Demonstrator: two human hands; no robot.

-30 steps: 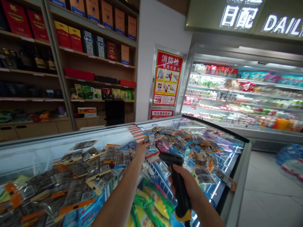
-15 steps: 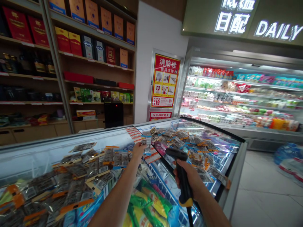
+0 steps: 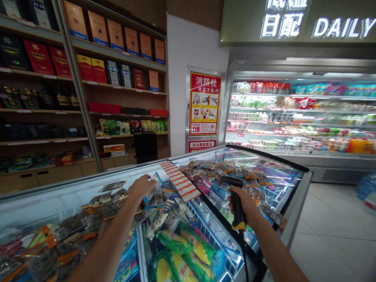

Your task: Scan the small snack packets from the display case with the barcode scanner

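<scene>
My right hand [image 3: 246, 205] grips a black barcode scanner [image 3: 235, 197] with a yellow base, its head pointed over the right half of a glass-topped chest freezer [image 3: 296, 196]. My left hand [image 3: 142, 185] reaches out over the freezer's left lid, fingers curled down onto the small clear snack packets [image 3: 117, 197] with orange and blue header cards that lie spread there. Whether it grips one is hidden. More such packets [image 3: 235, 172] cover the right lid in front of the scanner.
Green and yellow bagged goods [image 3: 182, 250] lie inside the freezer near me. Wooden shelves of boxed goods [image 3: 111, 70] stand behind it on the left. An open refrigerated display [image 3: 296, 117] runs along the right, past a red fire-hydrant poster [image 3: 205, 103]. Tiled floor [image 3: 331, 235] lies to the right.
My left hand has let go of the packet it held up near the middle and moved left onto the packets on the left lid. The scanner has risen and moved slightly right.
</scene>
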